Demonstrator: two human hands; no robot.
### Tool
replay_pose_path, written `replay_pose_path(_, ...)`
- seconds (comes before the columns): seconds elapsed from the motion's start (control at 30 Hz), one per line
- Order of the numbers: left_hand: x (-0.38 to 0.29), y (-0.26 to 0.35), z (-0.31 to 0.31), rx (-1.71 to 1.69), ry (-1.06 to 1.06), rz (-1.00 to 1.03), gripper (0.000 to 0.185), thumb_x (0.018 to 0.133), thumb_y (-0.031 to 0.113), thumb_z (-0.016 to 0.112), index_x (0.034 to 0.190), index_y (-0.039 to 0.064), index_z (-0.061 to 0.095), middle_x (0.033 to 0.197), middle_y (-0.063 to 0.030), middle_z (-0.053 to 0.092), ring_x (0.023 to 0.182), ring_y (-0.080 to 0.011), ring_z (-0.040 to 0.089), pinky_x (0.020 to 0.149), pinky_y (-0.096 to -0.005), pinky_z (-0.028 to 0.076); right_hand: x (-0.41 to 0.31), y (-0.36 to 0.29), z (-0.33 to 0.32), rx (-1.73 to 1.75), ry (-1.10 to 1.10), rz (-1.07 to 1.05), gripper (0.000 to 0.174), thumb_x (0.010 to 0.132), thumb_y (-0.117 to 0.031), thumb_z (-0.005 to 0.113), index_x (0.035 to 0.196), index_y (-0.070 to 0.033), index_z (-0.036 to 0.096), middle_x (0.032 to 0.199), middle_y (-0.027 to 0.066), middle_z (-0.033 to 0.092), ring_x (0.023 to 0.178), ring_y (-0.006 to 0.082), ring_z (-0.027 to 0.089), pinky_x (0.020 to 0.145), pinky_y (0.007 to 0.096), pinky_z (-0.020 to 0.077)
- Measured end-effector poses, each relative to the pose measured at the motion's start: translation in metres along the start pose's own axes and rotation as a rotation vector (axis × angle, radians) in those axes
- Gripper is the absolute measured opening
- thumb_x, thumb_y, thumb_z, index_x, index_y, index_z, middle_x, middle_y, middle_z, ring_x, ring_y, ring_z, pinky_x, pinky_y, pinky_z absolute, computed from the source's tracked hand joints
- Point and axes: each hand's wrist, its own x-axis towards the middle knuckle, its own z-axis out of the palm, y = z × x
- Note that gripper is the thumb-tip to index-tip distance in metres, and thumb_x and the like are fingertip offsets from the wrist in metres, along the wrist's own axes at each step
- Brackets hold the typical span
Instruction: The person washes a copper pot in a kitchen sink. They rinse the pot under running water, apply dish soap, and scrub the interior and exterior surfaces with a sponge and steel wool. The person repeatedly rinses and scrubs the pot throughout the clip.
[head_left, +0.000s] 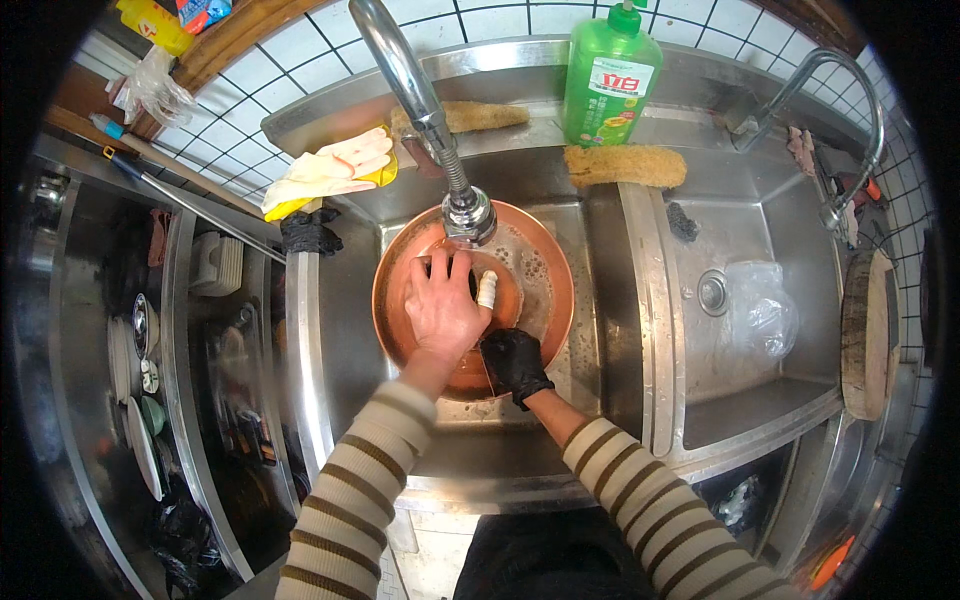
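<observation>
A round copper-coloured basin (562, 300) with foamy water stands in the left bowl of a steel sink, under a chrome faucet (469, 214). Inside it my left hand (448, 307), bare with a whitish wrap on the thumb, lies over a dark object whose kind is hidden beneath the fingers. My right hand (516, 364) wears a black glove and is closed at the basin's near side, by a thin edge that seems to be gripped; what it belongs to is unclear. A reddish round shape shows in the water between the hands.
Behind the basin are a green detergent bottle (613, 75), loofah sponges (626, 166) and rubber gloves (330, 171). A black glove (311, 231) lies on the left rim. The right bowl holds a steel scrubber (682, 222) and a clear plastic bag (765, 315). A wooden board (866, 334) stands far right.
</observation>
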Motion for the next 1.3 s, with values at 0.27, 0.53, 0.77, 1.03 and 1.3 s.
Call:
replay_pose_path(0.27, -0.002, -0.002, -0.001, 0.01, 0.016, 0.036, 0.033, 0.084, 0.032, 0.07, 0.107, 0.01, 0.062, 0.113, -0.0128, 0.055, 0.106, -0.0367, 0.05, 0.087, -0.0481, 0.048, -0.004, -0.007, 0.001, 0.192, 0.012, 0.143, 0.021, 0.086, -0.023, 0.063, 0.074, -0.008, 0.071, 0.077, 0.0176, 0.069, 0.076, 0.0336, 0.068, 0.069, 0.0426, 0.0529)
replay_pose_path(0.53, -0.001, -0.004, 0.003, -0.004, 0.066, 0.077, 0.036, 0.085, 0.033, 0.069, 0.11, 0.009, 0.06, 0.117, -0.0136, 0.053, 0.106, -0.0376, 0.05, 0.084, -0.0499, 0.049, -0.001, -0.01, -0.004, 0.072, -0.036, 0.137, 0.025, 0.086, -0.027, 0.063, 0.076, -0.006, 0.071, 0.078, 0.0178, 0.069, 0.077, 0.0358, 0.068, 0.068, 0.0436, 0.053)
replay_pose_path(0.77, 0.0, 0.001, -0.003, 0.022, -0.022, 0.025, 0.037, 0.084, 0.031, 0.069, 0.11, 0.006, 0.058, 0.116, -0.0133, 0.053, 0.104, -0.0377, 0.05, 0.081, -0.0494, 0.05, 0.005, -0.008, -0.007, -0.076, -0.158, 0.107, 0.03, 0.09, -0.027, 0.058, 0.075, -0.004, 0.071, 0.079, 0.0182, 0.07, 0.075, 0.0347, 0.068, 0.069, 0.0443, 0.054)
replay_pose_path(1.03, 0.002, -0.012, -0.003, -0.008, 0.156, 0.205, 0.035, 0.083, 0.03, 0.07, 0.109, 0.01, 0.059, 0.117, -0.0139, 0.053, 0.105, -0.0375, 0.051, 0.084, -0.0492, 0.05, 0.019, 0.04, -0.005, 0.667, 0.186, 0.208, 0.015, 0.093, -0.02, 0.065, 0.094, -0.006, 0.069, 0.088, 0.0066, 0.068, 0.078, 0.0174, 0.062, 0.068, 0.0344, 0.0498)
replay_pose_path(1.3, -0.001, -0.002, 0.006, 0.006, -0.035, 0.016, 0.04, 0.084, 0.034, 0.069, 0.114, 0.009, 0.061, 0.117, -0.012, 0.056, 0.108, -0.037, 0.052, 0.081, -0.0511, 0.052, -0.007, -0.002, -0.041, 0.898, 0.292, 0.399, 0.006, 0.091, -0.012, 0.065, 0.094, -0.007, 0.063, 0.085, 0.0029, 0.062, 0.072, 0.017, 0.059, 0.067, 0.0314, 0.0493)
